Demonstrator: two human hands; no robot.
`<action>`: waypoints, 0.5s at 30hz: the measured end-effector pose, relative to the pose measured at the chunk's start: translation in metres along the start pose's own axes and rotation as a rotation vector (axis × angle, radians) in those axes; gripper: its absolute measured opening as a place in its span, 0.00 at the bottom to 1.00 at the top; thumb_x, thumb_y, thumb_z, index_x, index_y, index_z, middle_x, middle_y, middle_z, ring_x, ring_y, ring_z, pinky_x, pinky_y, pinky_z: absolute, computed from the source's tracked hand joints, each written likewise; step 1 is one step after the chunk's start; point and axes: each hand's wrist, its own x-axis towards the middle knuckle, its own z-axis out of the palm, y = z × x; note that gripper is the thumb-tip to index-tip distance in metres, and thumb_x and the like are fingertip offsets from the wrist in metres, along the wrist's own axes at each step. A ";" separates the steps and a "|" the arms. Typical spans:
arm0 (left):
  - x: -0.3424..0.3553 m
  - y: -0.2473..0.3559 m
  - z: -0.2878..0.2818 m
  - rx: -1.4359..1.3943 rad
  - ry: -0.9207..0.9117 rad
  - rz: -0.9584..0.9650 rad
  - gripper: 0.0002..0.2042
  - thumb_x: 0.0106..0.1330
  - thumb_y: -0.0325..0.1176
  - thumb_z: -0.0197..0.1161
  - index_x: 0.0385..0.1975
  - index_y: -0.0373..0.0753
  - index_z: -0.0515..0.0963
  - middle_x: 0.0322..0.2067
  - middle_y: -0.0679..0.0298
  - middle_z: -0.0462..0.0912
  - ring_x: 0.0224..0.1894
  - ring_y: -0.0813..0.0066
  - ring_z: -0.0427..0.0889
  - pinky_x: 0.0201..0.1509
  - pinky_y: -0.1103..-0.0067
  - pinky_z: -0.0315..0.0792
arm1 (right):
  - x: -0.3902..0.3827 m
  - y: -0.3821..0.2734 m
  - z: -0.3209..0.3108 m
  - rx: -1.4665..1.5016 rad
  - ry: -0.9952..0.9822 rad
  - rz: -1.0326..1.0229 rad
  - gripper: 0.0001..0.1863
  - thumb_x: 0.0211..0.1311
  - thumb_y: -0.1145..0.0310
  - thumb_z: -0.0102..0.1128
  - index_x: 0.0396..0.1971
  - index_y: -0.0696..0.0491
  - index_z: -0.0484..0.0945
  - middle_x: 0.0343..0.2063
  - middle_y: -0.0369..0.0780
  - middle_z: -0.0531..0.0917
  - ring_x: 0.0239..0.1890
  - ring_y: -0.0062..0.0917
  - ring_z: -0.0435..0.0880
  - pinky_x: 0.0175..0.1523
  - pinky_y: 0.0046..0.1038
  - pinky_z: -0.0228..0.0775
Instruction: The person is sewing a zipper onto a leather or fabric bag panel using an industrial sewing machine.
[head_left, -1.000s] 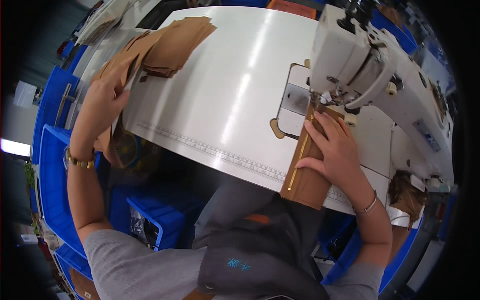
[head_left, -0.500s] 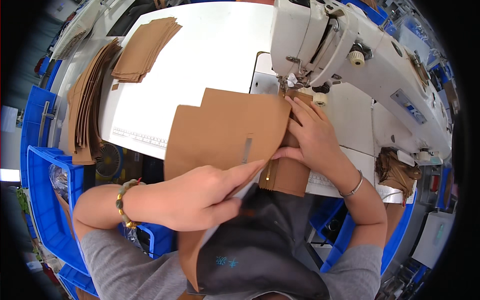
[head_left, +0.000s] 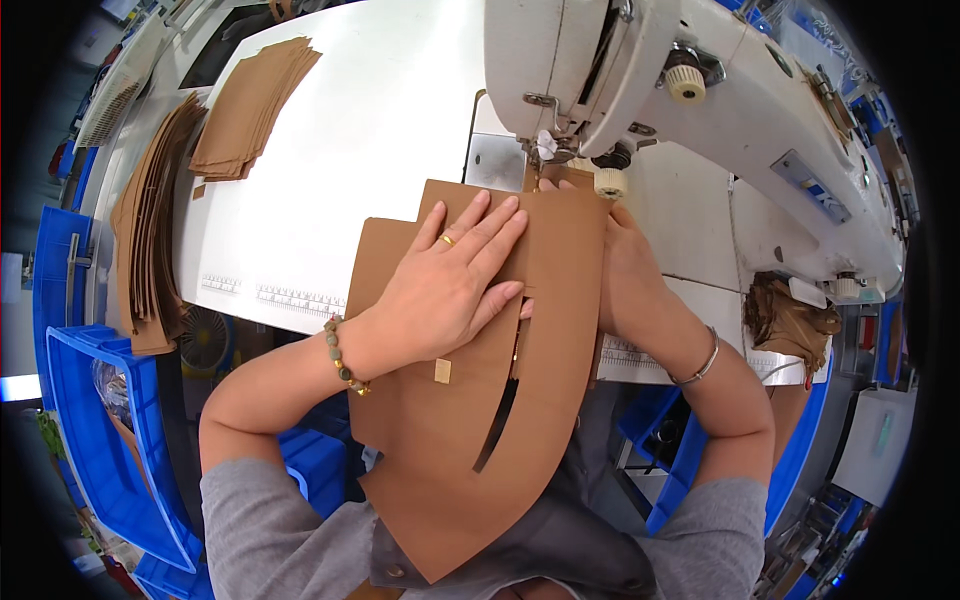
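Observation:
A large brown fabric panel (head_left: pixel 560 400) with a long narrow slot spreads over the table's front edge and my lap. My left hand (head_left: pixel 445 280) lies flat on it, fingers apart, a ring on one finger. A small pale patch (head_left: pixel 442 371) sits on the panel below that hand. My right hand (head_left: pixel 628 265) reaches under the panel's right side, mostly covered. Its fingertips show past the top edge, and what looks like its thumb shows through the slot. Beneath is a brown piece with a zipper, partly visible. The sewing machine's needle area (head_left: pixel 540 160) is just beyond.
The white sewing machine (head_left: pixel 720 110) fills the far right. Stacks of brown cut pieces (head_left: pixel 255 110) and a hanging bundle (head_left: pixel 150 230) lie at the left. Blue bins (head_left: pixel 110 430) stand at lower left. A crumpled dark brown bundle (head_left: pixel 790 320) is at the right edge.
My left hand has moved up and now lies flat on the panel. The panel has swung right and flattened over my right hand and the zippered piece. The view has shifted slightly.

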 end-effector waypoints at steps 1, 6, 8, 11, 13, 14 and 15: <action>0.000 -0.003 0.004 -0.041 -0.058 -0.041 0.32 0.76 0.40 0.55 0.76 0.35 0.58 0.74 0.53 0.64 0.77 0.48 0.60 0.78 0.51 0.52 | 0.000 0.000 0.000 -0.002 -0.014 0.019 0.44 0.56 0.38 0.68 0.64 0.56 0.76 0.66 0.50 0.77 0.63 0.43 0.78 0.67 0.47 0.67; 0.014 -0.016 0.012 -0.061 -0.032 -0.085 0.30 0.77 0.39 0.54 0.76 0.36 0.60 0.76 0.55 0.62 0.79 0.49 0.57 0.79 0.49 0.50 | -0.004 0.002 0.001 0.113 -0.022 0.038 0.42 0.50 0.38 0.73 0.57 0.56 0.81 0.58 0.46 0.82 0.59 0.43 0.81 0.61 0.45 0.71; 0.017 -0.019 0.012 -0.025 -0.040 -0.044 0.28 0.76 0.38 0.53 0.74 0.37 0.62 0.75 0.57 0.64 0.78 0.50 0.59 0.79 0.49 0.52 | -0.004 0.003 0.002 0.173 -0.045 0.054 0.40 0.56 0.41 0.70 0.58 0.60 0.79 0.58 0.52 0.80 0.62 0.47 0.78 0.71 0.56 0.62; 0.018 -0.018 0.010 -0.033 -0.031 -0.030 0.26 0.76 0.38 0.54 0.72 0.38 0.65 0.74 0.59 0.66 0.77 0.51 0.61 0.78 0.50 0.54 | -0.005 0.003 0.002 0.167 -0.062 0.052 0.41 0.55 0.41 0.70 0.58 0.60 0.79 0.56 0.52 0.81 0.62 0.48 0.78 0.71 0.58 0.62; 0.018 -0.018 0.009 -0.015 -0.024 -0.030 0.26 0.76 0.38 0.54 0.72 0.38 0.65 0.74 0.60 0.67 0.76 0.52 0.63 0.77 0.51 0.55 | -0.005 0.003 0.002 0.177 -0.061 0.057 0.41 0.55 0.41 0.70 0.57 0.60 0.79 0.55 0.52 0.82 0.62 0.48 0.78 0.71 0.58 0.62; 0.018 -0.018 0.009 -0.005 -0.029 -0.030 0.26 0.76 0.38 0.54 0.72 0.39 0.66 0.73 0.61 0.67 0.76 0.52 0.64 0.76 0.51 0.56 | -0.004 0.002 0.002 0.187 -0.060 0.060 0.40 0.55 0.41 0.70 0.57 0.60 0.79 0.55 0.52 0.82 0.62 0.48 0.78 0.71 0.58 0.61; 0.019 -0.018 0.009 -0.004 -0.024 -0.035 0.26 0.76 0.38 0.54 0.72 0.39 0.66 0.73 0.61 0.67 0.76 0.52 0.64 0.76 0.51 0.56 | -0.004 0.002 0.001 0.190 -0.064 0.059 0.40 0.55 0.41 0.70 0.57 0.60 0.79 0.55 0.52 0.82 0.62 0.48 0.78 0.71 0.58 0.61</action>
